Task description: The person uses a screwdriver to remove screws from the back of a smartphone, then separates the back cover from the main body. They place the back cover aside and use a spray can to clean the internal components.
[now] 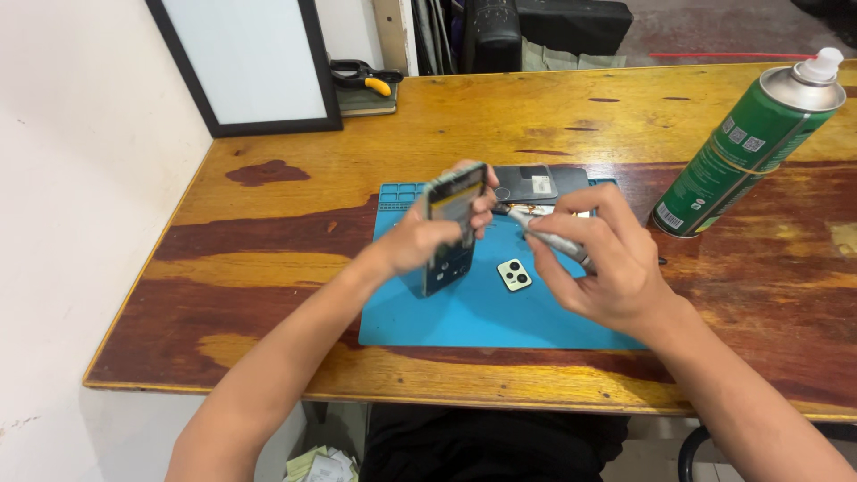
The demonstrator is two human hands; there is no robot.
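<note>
Holding the opened phone (451, 228) upright above the blue mat (464, 317), the left hand (420, 241) has its fingers closed round the edges, which looks the safest grip: the body seems light, thin, stiff and fragile, its exposed inside best left untouched. The right hand (603, 263) is curled shut on a slim grey screwdriver (549, 236), tip aimed toward the phone, wrist raised off the table (268, 223). A small camera cover (514, 274) lies on the mat between the hands.

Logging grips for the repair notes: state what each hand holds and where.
Left hand grips the opened phone by its long edges; right hand pinches a slim grey tool along its shaft.
</note>
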